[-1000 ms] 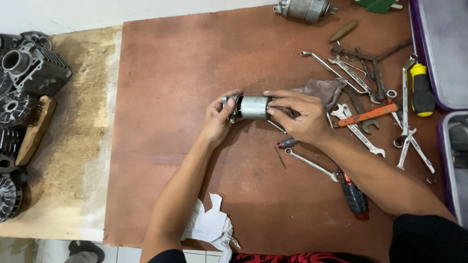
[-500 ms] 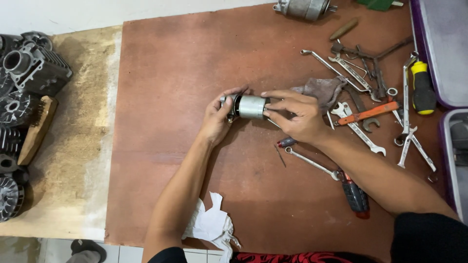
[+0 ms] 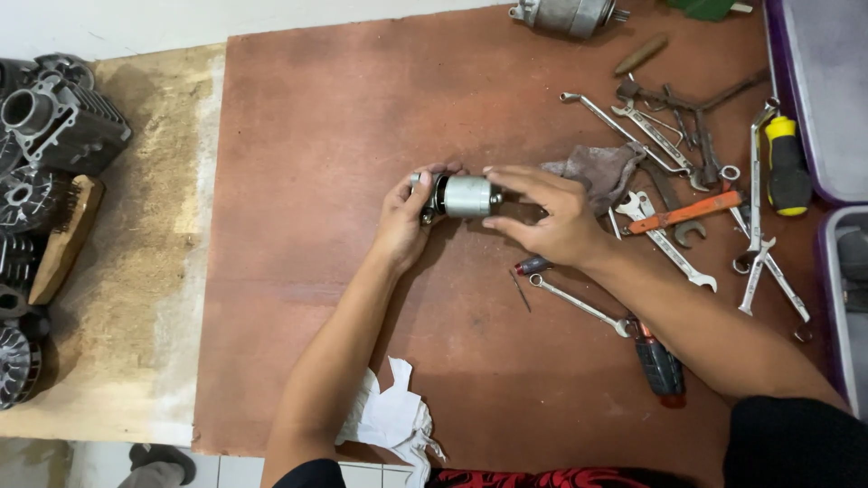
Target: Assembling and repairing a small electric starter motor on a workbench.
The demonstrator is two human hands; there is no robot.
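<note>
1. the small silver cylindrical metal motor body (image 3: 467,195) is held just above the reddish-brown board tabletop (image 3: 344,117), near its middle, with its long axis running left to right across the view.
2. the left hand (image 3: 404,220) is at the cylinder's left end, where a darker black end cap with a small bracket shows; the fingers (image 3: 425,201) are curled closed around that end, gripping it.
3. the right hand (image 3: 547,217) is at the opposite, right end. its fingers (image 3: 506,176) reach over the top and its thumb comes in below, touching the cylinder near a small stub at that end. it looks like a light fingertip pinch rather than a full wrap; how firmly it holds i cannot tell.
4. both hands are about equally near; the cylinder lies between them, so each faces one end along the axis.
5. pose: both forearms come up from the bottom edge and converge on the part, the left one steep, the right one slanting in from the lower right, wrist bent inward.
6. just beside the right hand lie a grey rag (image 3: 599,169), a silver combination spanner (image 3: 579,305) and a red-and-black-handled screwdriver (image 3: 658,363); a scatter of further spanners lies further right.
</note>
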